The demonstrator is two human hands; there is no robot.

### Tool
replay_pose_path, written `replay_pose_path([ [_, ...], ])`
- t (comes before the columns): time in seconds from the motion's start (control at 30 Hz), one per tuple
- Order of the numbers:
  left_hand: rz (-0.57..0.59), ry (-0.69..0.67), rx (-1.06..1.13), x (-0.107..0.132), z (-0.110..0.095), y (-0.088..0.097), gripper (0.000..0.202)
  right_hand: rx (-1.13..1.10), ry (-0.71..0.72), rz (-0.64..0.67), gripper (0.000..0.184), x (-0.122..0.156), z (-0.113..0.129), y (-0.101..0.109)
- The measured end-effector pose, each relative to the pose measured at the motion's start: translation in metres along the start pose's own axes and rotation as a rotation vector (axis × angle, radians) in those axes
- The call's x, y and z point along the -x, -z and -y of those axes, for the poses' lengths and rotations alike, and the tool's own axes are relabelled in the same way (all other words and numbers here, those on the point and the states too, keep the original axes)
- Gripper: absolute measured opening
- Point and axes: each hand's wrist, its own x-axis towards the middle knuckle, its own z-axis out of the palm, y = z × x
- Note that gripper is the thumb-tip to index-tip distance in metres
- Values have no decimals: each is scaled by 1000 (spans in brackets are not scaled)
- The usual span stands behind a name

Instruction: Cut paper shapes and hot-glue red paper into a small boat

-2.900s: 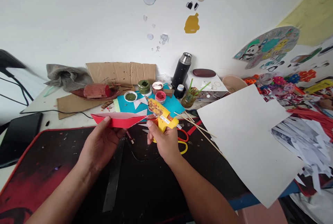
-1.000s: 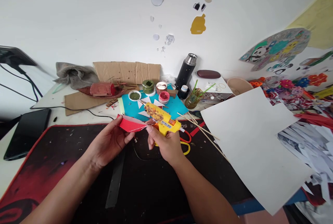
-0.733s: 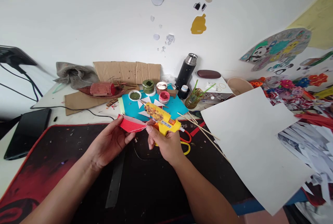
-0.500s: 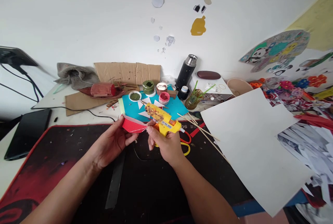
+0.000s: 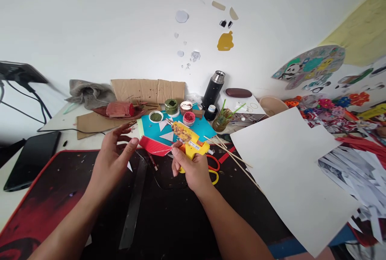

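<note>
Hands at work over a cluttered craft tabletop [image 5: 57,120]: a person holds a red folded paper piece [image 5: 155,146] between both hands above a black mat [image 5: 54,187]. The left hand [image 5: 110,163] is released, its fingers [image 5: 120,130] spread and held clear of the paper. Only the thumb lies at the piece's blunt left end, and whether it presses there cannot be told. The right hand [image 5: 193,171] is clenched round the grip of a yellow glue gun [image 5: 188,141], nozzle aimed toward eleven o'clock, and its forefinger meets the paper's pointed right tip. The paper's long axis runs roughly from nine to three o'clock, with the pointed end dipping slightly. It therefore lies at three o'clock from the left thumb and at nine o'clock from the right hand's fingers, and the two hands are about equally near, one at each end. Red-and-yellow scissors [image 5: 214,168] lie just beside the right hand at three o'clock, with wooden skewers [image 5: 233,157] and a large white sheet [image 5: 289,171] beyond. A metal ruler [image 5: 134,203] lies at six o'clock from the paper, and a pot of red glitter [image 5: 189,118] stands on teal paper [image 5: 205,128] at twelve.
</note>
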Motion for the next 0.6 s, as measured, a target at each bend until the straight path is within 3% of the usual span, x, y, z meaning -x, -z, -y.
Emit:
replay_pose_path([
  [0.1, 86, -270, -115, 19, -11, -6, 54, 4, -5, -7, 52, 0, 0, -1],
  [0.17, 217, -335, -133, 29, -14, -12, 59, 16, -7, -17, 53, 0, -1, 0],
  [0.27, 350, -245, -126, 37, -13, -23, 51, 27, -14, -23, 55, 0, -1, 0],
  [0.37, 404, -188, -87, 35, -12, -31, 39, 44, -5, -14, 56, 0, -1, 0],
  [0.6, 291, 2, 92, 33, -11, -35, 26, 103, -26, 14, 57, 3, 0, 1],
])
